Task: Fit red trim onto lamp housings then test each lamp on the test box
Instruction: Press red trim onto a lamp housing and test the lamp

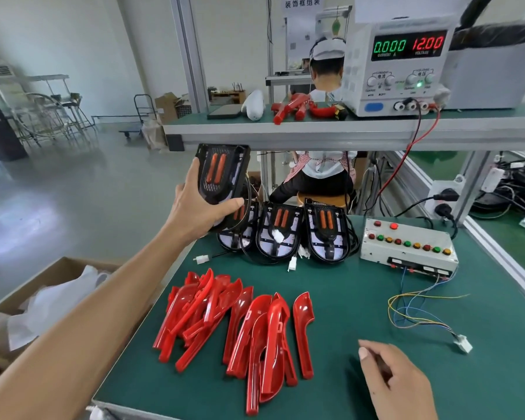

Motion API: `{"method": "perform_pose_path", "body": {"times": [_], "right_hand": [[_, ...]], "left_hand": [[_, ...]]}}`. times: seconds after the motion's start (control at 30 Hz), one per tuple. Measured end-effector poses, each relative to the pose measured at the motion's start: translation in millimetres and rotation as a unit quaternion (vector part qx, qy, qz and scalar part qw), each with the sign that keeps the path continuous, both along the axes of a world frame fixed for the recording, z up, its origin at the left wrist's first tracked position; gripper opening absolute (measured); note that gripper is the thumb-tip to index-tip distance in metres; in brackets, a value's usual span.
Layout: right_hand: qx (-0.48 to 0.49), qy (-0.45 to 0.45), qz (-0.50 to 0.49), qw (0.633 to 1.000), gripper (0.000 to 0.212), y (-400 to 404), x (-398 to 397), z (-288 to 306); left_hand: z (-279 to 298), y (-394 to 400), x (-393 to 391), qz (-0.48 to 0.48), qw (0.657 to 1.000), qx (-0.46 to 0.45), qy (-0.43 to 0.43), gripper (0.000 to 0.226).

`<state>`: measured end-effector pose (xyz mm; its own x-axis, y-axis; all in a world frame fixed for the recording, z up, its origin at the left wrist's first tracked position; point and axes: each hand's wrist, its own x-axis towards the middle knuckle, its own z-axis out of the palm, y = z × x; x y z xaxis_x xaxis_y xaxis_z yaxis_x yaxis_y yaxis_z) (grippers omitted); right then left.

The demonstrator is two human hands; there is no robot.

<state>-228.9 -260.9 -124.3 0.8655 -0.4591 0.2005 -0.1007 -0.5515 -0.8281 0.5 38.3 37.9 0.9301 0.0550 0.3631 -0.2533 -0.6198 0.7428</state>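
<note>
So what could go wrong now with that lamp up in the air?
The left hand holds one lamp housing above the mat edge, thumb on one side and fingers on the other; if it slips, it could fall on the floor. Its black wire hangs down among the three housings standing behind, so pulling it away might snag and topple them. The red trims lie piled and overlapping, so grabbing one may drag others along.
</note>
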Motion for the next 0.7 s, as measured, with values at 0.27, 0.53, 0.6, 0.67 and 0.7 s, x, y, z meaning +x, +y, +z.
{"method": "perform_pose_path", "body": {"times": [0.27,0.53,0.6,0.67,0.7], "right_hand": [[0.167,-0.161,0.115,0.966,0.028,-14,37,92],[0.521,0.034,0.38,0.764,0.098,-59,34,141],[0.591,0.065,0.425,0.683,0.108,-63,10,124],[0.645,0.072,0.442,0.62,0.108,-69,-11,108],[0.658,0.067,0.442,0.606,0.106,-71,-18,101]], "left_hand": [[73,-40,-72,-0.195,0.966,0.131,-0.111,0.126],[96,-86,-126,-0.433,0.828,0.345,-0.09,0.14],[80,-102,-132,-0.448,0.785,0.415,-0.105,0.143],[64,-120,-137,-0.453,0.747,0.472,-0.118,0.144],[57,-129,-139,-0.458,0.726,0.496,-0.132,0.144]]}}
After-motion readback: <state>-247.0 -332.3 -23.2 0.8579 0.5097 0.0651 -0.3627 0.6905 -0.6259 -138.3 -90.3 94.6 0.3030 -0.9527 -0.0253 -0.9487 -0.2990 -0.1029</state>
